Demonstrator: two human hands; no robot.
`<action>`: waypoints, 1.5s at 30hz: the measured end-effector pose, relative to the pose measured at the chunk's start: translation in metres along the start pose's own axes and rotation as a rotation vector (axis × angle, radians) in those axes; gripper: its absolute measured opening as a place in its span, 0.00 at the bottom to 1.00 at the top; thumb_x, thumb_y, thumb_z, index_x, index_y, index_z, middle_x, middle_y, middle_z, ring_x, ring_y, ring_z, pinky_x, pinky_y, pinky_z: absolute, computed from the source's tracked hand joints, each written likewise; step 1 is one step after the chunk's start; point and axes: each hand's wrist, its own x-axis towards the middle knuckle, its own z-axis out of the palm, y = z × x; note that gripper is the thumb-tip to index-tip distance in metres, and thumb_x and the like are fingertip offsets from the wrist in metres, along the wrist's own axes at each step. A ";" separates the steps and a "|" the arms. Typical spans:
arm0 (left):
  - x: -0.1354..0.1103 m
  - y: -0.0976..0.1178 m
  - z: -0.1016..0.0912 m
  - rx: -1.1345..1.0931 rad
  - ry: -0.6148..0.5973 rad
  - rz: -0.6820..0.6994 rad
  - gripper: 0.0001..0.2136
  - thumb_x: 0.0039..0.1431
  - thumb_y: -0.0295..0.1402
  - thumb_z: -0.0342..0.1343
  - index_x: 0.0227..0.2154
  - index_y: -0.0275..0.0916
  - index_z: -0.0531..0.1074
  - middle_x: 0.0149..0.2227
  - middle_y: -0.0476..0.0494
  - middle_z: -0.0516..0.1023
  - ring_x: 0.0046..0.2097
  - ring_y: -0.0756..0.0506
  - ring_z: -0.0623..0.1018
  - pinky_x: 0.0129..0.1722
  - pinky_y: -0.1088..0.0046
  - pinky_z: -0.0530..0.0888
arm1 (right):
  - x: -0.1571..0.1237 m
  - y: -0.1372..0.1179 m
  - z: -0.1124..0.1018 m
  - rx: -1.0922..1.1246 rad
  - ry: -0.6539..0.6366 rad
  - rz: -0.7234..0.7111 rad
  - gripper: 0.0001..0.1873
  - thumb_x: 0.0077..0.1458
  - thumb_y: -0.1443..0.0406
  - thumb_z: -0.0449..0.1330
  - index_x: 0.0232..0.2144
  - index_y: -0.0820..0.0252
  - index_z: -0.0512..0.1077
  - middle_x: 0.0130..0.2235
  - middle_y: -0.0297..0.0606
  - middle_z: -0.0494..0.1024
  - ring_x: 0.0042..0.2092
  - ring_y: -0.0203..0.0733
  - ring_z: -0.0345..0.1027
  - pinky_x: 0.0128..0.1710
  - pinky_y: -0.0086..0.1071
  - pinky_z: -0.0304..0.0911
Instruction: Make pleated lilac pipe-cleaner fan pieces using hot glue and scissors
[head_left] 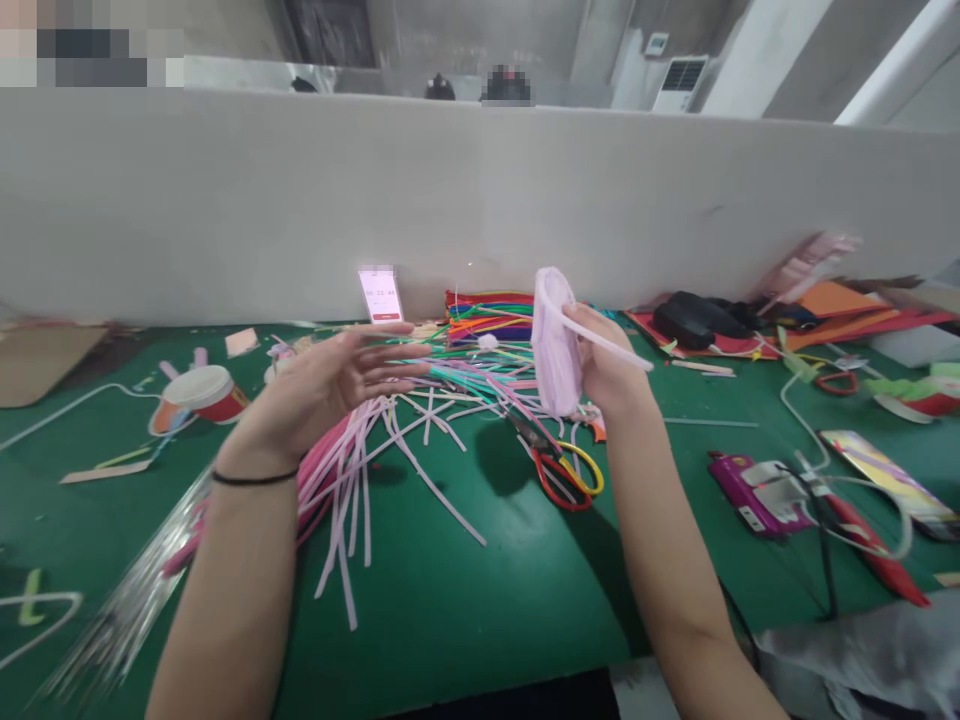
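My right hand (609, 365) is closed around the edge of a pale lilac oval piece of pipe cleaner work (555, 345), held up off the table. One loose pipe cleaner end (611, 342) sticks out of it past my fingers. My left hand (337, 385) is raised with fingers stretched out and apart, holding nothing. Below the left hand lies a bundle of pink and lilac pipe cleaners (360, 470), fanned toward me. A pair of scissors (562, 475) with red and yellow handles rests on the table under the lilac piece.
Rainbow pipe cleaners (491, 320) are stacked by the grey partition (300, 210), near an upright phone (381, 296). A lidded paper cup (204, 390) stands left, above silvery wires (135, 600). At right are a purple power adapter (757, 495), another phone (889, 480) and cables.
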 end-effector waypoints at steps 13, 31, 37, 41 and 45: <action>0.027 -0.056 0.063 0.265 0.026 -0.072 0.10 0.56 0.41 0.63 0.30 0.39 0.79 0.30 0.43 0.82 0.34 0.46 0.80 0.30 0.75 0.75 | -0.006 0.030 0.032 0.134 0.141 -0.029 0.12 0.46 0.57 0.64 0.29 0.56 0.67 0.31 0.30 0.75 0.35 0.37 0.70 0.37 0.33 0.65; 0.027 -0.059 0.071 0.211 0.166 -0.019 0.08 0.51 0.37 0.65 0.25 0.38 0.76 0.26 0.48 0.78 0.28 0.51 0.75 0.28 0.76 0.71 | -0.017 0.034 0.053 0.317 0.226 -0.028 0.08 0.50 0.61 0.61 0.30 0.56 0.65 0.31 0.29 0.74 0.34 0.36 0.70 0.37 0.31 0.66; 0.032 -0.061 0.057 0.026 0.177 -0.086 0.08 0.45 0.32 0.64 0.18 0.37 0.71 0.20 0.50 0.73 0.24 0.51 0.72 0.24 0.76 0.69 | -0.014 0.033 0.046 0.247 0.189 -0.010 0.10 0.45 0.64 0.63 0.32 0.57 0.68 0.31 0.28 0.75 0.33 0.34 0.69 0.36 0.29 0.65; 0.036 -0.053 0.039 -0.165 0.290 -0.060 0.10 0.45 0.30 0.62 0.17 0.38 0.66 0.18 0.54 0.66 0.21 0.53 0.67 0.22 0.77 0.67 | -0.013 0.028 0.039 0.114 0.104 0.062 0.20 0.40 0.63 0.68 0.37 0.58 0.70 0.30 0.28 0.75 0.31 0.34 0.69 0.34 0.29 0.64; 0.034 -0.040 0.037 -0.307 0.316 0.020 0.17 0.56 0.49 0.57 0.34 0.39 0.75 0.36 0.42 0.80 0.42 0.42 0.79 0.37 0.68 0.77 | -0.017 0.033 0.044 0.155 0.074 0.142 0.22 0.40 0.62 0.69 0.39 0.57 0.68 0.29 0.26 0.75 0.30 0.32 0.68 0.29 0.26 0.62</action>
